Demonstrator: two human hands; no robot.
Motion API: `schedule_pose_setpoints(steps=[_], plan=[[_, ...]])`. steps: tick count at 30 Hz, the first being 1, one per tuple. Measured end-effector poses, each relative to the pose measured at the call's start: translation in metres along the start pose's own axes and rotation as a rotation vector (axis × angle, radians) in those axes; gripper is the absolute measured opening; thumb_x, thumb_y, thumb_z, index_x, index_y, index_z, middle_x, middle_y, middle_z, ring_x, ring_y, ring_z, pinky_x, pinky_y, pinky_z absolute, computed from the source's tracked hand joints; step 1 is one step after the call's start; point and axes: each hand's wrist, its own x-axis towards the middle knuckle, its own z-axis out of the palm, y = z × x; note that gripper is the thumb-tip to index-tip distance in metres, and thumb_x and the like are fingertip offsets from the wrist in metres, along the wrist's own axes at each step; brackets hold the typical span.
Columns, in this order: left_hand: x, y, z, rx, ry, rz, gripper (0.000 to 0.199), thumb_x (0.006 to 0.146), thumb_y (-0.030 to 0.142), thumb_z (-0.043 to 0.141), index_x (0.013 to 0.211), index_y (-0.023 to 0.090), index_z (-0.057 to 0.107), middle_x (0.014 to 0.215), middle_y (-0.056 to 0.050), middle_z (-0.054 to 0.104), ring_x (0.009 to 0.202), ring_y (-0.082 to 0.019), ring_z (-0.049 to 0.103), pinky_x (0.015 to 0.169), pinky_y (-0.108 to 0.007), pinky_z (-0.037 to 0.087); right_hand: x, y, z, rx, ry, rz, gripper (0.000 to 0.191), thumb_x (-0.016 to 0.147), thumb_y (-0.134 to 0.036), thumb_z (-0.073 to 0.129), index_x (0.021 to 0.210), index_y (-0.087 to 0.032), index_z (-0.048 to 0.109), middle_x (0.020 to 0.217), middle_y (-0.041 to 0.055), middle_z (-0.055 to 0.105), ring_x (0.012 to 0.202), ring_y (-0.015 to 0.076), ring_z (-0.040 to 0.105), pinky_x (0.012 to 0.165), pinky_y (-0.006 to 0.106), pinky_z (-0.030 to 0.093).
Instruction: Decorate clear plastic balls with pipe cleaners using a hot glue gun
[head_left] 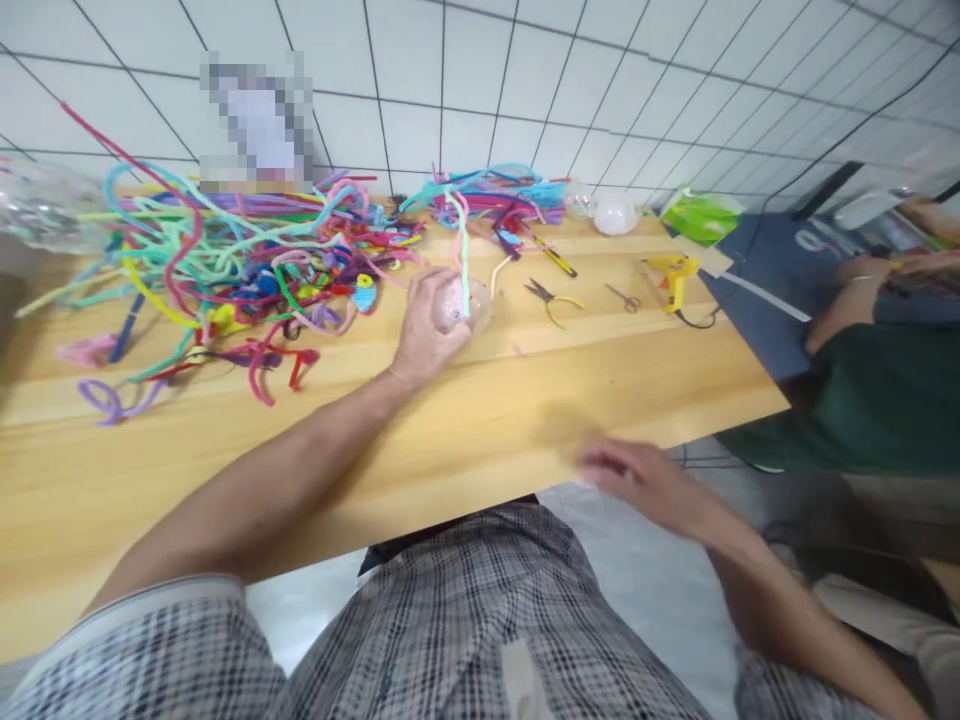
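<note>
Grips a clear ball (480,301) near the wooden tabletop (487,420) with the left hand (426,335), fingers curled over the far side, thumb along the near side. Holds the right hand (637,485) well apart, to the right of the left fingers and toward the body, by the table's front edge; too blurred to tell spread fingers from closed ones.

Has a pale green strip (464,262) already against the ball, rising beyond the left fingertips, with a pink strip (459,218) close beside; cannot tell fixed from merely laid there. Looks barely begun, judging by so few strips at the ball and so many loose.

To the left of the left fingers, shows a tangled pile of fuzzy strips (187,235); beyond them, a second heap (525,190). To their right, going outward, has pliers (551,298), scissors (632,304) and a yellow glue gun (675,275), all out of hand. Farther off, beyond them to the right, has a whitish ball (615,213) with no strip visible on it.
</note>
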Motion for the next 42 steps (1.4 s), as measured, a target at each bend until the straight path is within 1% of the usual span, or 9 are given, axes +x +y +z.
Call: schedule_pose_setpoints(steps=[9, 17, 21, 25, 28, 31, 34, 38, 42], plan=[[-0.004, 0.003, -0.006, -0.013, -0.034, -0.039, 0.068, 0.091, 0.046, 0.087, 0.151, 0.030, 0.058, 0.153, -0.013, 0.065, 0.151, -0.038, 0.061, 0.137, -0.064, 0.043, 0.097, -0.035, 0.017, -0.162, -0.147, 0.028, 0.043, 0.113, -0.056, 0.060, 0.129, -0.018, 0.074, 0.119, 0.0216, 0.087, 0.118, 0.0401, 0.083, 0.099, 0.047, 0.059], [-0.006, 0.008, -0.011, 0.015, -0.053, -0.051, 0.067, 0.095, 0.048, 0.086, 0.154, 0.032, 0.058, 0.155, -0.012, 0.065, 0.153, -0.037, 0.059, 0.137, -0.064, 0.044, 0.113, -0.026, 0.015, -0.256, -0.247, -0.039, 0.037, 0.117, -0.035, 0.048, 0.133, -0.016, 0.076, 0.126, 0.0249, 0.086, 0.118, 0.0399, 0.084, 0.095, 0.045, 0.059], [-0.007, 0.007, -0.012, -0.018, -0.018, -0.046, 0.067, 0.098, 0.059, 0.086, 0.153, 0.031, 0.059, 0.152, -0.011, 0.065, 0.150, -0.037, 0.060, 0.136, -0.066, 0.045, 0.106, 0.015, -0.005, -0.262, -0.182, 0.080, 0.026, 0.111, -0.034, 0.058, 0.112, -0.019, 0.079, 0.108, 0.0196, 0.088, 0.102, 0.0361, 0.083, 0.084, 0.040, 0.054], [-0.006, 0.009, -0.013, -0.033, -0.004, -0.022, 0.066, 0.098, 0.061, 0.087, 0.151, 0.030, 0.061, 0.150, -0.011, 0.066, 0.146, -0.037, 0.062, 0.133, -0.069, 0.047, 0.092, 0.082, -0.031, 0.034, -0.109, 0.044, 0.022, 0.100, -0.037, 0.066, 0.083, -0.025, 0.072, 0.078, 0.0052, 0.078, 0.076, 0.0248, 0.071, 0.071, 0.035, 0.046], [-0.006, 0.015, -0.014, -0.043, -0.021, -0.080, 0.059, 0.098, 0.051, 0.086, 0.149, 0.031, 0.063, 0.151, -0.012, 0.066, 0.148, -0.037, 0.060, 0.134, -0.067, 0.045, 0.104, 0.115, -0.049, 0.182, 0.055, 0.099, 0.025, 0.094, -0.039, 0.073, 0.073, -0.026, 0.067, 0.069, 0.0018, 0.068, 0.072, 0.0225, 0.062, 0.070, 0.036, 0.043], [-0.006, 0.020, -0.015, -0.061, -0.033, -0.120, 0.061, 0.094, 0.047, 0.088, 0.148, 0.031, 0.064, 0.153, -0.012, 0.066, 0.149, -0.039, 0.059, 0.135, -0.068, 0.044, 0.141, 0.124, -0.065, 0.335, 0.283, 0.172, 0.029, 0.091, -0.034, 0.080, 0.068, -0.027, 0.062, 0.065, -0.0002, 0.059, 0.071, 0.0203, 0.055, 0.071, 0.037, 0.041], [-0.007, 0.020, -0.015, -0.064, -0.020, -0.107, 0.061, 0.093, 0.046, 0.088, 0.148, 0.031, 0.065, 0.153, -0.012, 0.066, 0.147, -0.040, 0.060, 0.133, -0.069, 0.046, 0.179, 0.120, -0.075, 0.478, 0.374, 0.209, 0.030, 0.096, -0.038, 0.077, 0.073, -0.027, 0.061, 0.063, -0.0017, 0.053, 0.066, 0.0171, 0.045, 0.064, 0.035, 0.037], [-0.008, 0.017, -0.016, -0.052, -0.029, -0.057, 0.062, 0.096, 0.048, 0.086, 0.152, 0.031, 0.065, 0.153, -0.013, 0.066, 0.146, -0.040, 0.061, 0.130, -0.068, 0.050, 0.188, 0.116, -0.072, 0.819, 0.224, 0.143, 0.036, 0.095, -0.040, 0.080, 0.071, -0.027, 0.056, 0.060, -0.0063, 0.039, 0.055, 0.0108, 0.030, 0.054, 0.030, 0.023], [-0.007, 0.019, -0.014, -0.028, -0.045, -0.013, 0.061, 0.100, 0.050, 0.082, 0.155, 0.030, 0.063, 0.152, -0.013, 0.067, 0.144, -0.038, 0.064, 0.127, -0.066, 0.054, 0.155, 0.122, -0.062, 1.064, -0.039, 0.069, 0.043, 0.081, -0.041, 0.097, 0.067, -0.021, 0.061, 0.058, -0.0082, 0.040, 0.051, 0.0051, 0.027, 0.048, 0.024, 0.016]])
